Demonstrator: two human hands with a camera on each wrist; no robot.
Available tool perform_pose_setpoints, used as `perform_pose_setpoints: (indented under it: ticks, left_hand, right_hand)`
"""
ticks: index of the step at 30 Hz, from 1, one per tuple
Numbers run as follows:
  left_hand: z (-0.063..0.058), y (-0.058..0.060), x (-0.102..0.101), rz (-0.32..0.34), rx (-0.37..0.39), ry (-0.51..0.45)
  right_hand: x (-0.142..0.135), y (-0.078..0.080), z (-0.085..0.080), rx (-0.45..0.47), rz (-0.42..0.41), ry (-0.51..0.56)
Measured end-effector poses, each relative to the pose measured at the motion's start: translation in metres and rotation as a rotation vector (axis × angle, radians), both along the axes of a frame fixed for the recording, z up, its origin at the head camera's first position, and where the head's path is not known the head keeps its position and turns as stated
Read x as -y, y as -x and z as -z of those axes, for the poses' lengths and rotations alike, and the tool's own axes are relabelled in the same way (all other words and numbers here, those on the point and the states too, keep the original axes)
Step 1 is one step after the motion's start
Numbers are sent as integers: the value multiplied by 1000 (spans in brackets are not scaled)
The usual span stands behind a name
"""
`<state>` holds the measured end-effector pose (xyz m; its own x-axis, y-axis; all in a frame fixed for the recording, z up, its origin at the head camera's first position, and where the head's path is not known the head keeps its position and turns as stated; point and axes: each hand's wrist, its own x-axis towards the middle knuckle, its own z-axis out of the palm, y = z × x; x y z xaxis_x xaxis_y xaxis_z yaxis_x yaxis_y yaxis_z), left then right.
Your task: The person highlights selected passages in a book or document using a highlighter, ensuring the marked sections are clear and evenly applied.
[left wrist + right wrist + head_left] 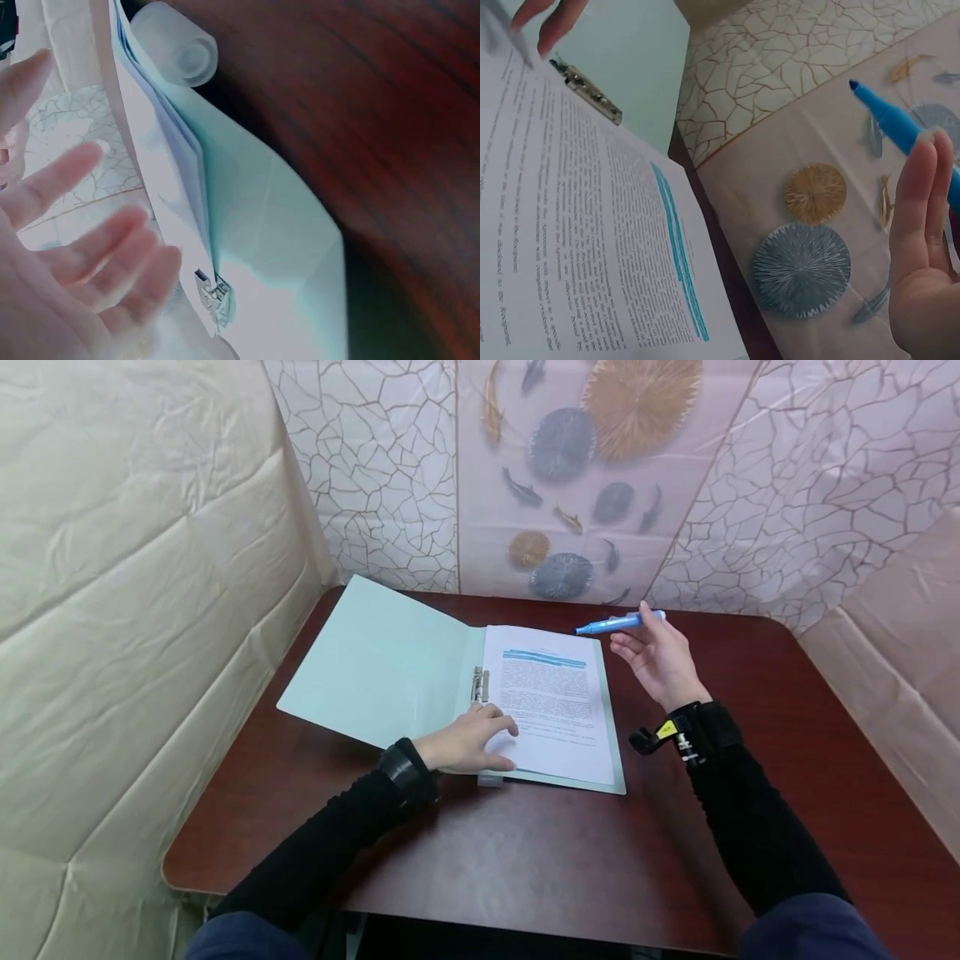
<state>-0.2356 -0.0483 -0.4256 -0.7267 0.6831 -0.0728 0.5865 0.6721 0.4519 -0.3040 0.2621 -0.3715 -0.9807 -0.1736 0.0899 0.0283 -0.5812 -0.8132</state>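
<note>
A blue highlighter is pinched between the thumb and fingers of my right hand, raised beyond the folder's right side. Its bare blue tip shows in the right wrist view, pointing away from the hand. My left hand hovers at or rests on the lower left of the printed page, fingers spread and loosely bent; contact is hard to tell. Several top lines of the page carry blue highlighting. The sheets lie in an open pale green folder with a metal clip at its spine.
A translucent whitish cylinder lies against the folder's near edge. Everything lies on a dark reddish-brown table. Patterned sheeting hangs behind the table, and a cream cover stands along the left.
</note>
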Motion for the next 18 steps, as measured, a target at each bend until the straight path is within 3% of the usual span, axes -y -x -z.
perform_pose_setpoints:
  ticks: [8,12,18]
  left_hand:
    - [1,5,0,-28,56,53]
    - [1,7,0,-33,91,59]
    - [7,8,1,-41,130,63]
  right_hand:
    - [-3,7,-8,46,-8,103]
    - [-4,8,-15,2,-1,79]
    - [-6,4,-23,-68,-63,108]
